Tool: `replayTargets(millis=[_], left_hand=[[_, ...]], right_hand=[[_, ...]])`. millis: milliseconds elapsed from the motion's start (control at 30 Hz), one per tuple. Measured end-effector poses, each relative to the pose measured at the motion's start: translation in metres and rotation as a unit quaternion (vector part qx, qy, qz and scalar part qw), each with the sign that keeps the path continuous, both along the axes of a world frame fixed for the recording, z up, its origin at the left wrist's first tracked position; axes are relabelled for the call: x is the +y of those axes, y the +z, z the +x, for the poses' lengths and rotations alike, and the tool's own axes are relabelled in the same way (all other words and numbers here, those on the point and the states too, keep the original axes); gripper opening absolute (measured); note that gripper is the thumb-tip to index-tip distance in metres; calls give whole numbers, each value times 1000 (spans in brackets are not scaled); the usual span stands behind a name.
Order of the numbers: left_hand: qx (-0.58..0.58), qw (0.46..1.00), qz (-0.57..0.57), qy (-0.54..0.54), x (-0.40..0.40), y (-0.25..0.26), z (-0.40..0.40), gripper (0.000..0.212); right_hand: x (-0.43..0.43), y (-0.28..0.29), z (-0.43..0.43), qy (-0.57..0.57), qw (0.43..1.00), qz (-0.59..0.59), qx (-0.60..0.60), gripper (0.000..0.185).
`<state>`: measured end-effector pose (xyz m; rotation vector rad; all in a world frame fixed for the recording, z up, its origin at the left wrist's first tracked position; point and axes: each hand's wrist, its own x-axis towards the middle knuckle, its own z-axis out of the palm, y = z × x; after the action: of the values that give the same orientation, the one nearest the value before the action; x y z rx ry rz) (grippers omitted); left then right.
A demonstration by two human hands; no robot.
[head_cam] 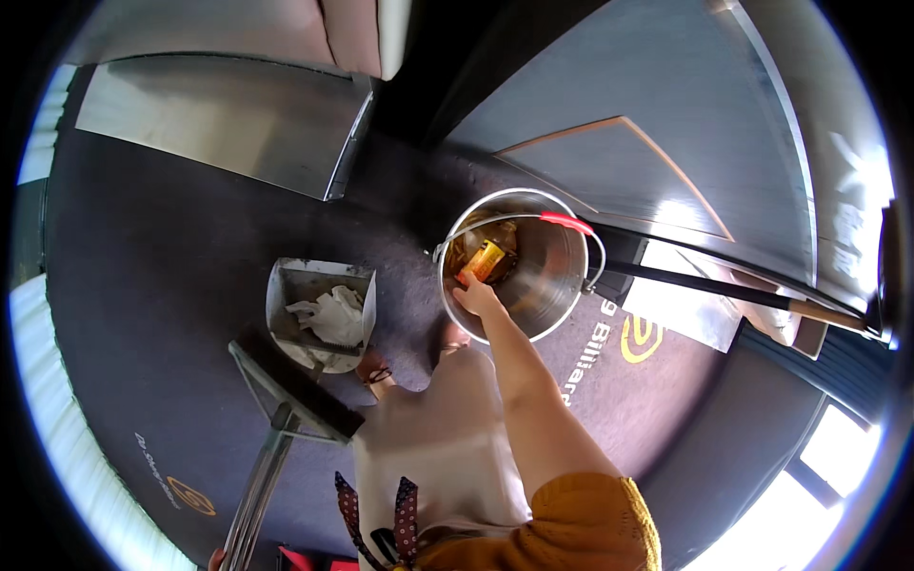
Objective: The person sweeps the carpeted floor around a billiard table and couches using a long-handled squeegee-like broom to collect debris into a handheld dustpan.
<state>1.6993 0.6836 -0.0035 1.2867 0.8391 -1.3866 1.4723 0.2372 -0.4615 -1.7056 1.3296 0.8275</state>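
Note:
My right hand reaches into a metal bucket and grips the lower end of an orange and yellow packet. A clear plastic item and brownish matter lie beneath it. The bucket's wire handle has a red grip. At the bottom left edge, a bit of my left hand shows at the metal handles of a broom and a dustpan. The broom head is tilted beside the dustpan, which holds crumpled white tissue.
A metal-clad box stands at the upper left under a padded seat. A large grey panel rises behind the bucket. A black pole with a wooden end extends to the right. Dark carpet with printed logos covers the floor.

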Motion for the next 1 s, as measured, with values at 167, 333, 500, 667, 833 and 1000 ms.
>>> replayTargets(millis=[167,333,500,667,833,1000], left_hand=[[13,999,27,-10,-24,-23,13,69],[21,999,32,-11,-33,-20,15,70],[13,1000,9,7,-32,12,13,70],[2,998,-37,52,-27,41,-3,71],[-45,996,-75,28,-6,28,-42,75],[19,998,-37,53,11,45,-60,77]], right_hand=[[-7,-52,-8,-49,999,-11,-8,70],[0,-31,-10,-72,996,-37,-27,64],[16,54,-17,-107,979,-167,-44,52],[32,135,-45,-168,969,-181,-31,49],[41,192,-55,-167,967,-176,-75,47],[52,229,-33,-205,953,-60,-216,49]])
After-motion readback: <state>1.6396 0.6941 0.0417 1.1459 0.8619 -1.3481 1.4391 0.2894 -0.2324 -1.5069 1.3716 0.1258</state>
